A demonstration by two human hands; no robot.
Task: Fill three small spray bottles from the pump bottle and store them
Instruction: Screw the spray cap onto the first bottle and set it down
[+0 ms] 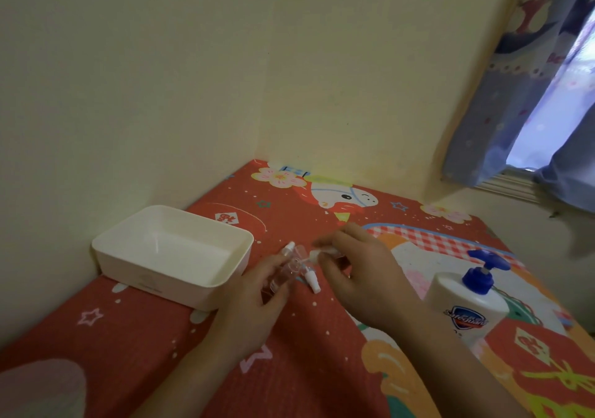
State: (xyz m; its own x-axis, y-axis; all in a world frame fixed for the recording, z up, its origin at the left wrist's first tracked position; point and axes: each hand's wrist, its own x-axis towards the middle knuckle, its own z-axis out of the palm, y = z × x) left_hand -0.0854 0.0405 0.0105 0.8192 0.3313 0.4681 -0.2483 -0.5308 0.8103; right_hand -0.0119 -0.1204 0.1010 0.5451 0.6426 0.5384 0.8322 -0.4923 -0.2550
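Observation:
My left hand [254, 292] grips a small clear spray bottle [283, 268] lying tilted on the red patterned cloth [306, 369]. My right hand [357, 276] pinches a second small clear bottle with a white sprayer [322, 251] just right of the first. A white spray head [313, 280] lies on the cloth between my hands, and another white tip [289, 246] shows above my left fingers. The white pump bottle [467, 308] with a blue pump stands upright at the right. An empty white plastic box [174, 253] sits at the left.
Cream walls meet in a corner right behind the table. A blue patterned curtain [531, 95] and a window sill are at the upper right. The table's right edge runs diagonally past the pump bottle.

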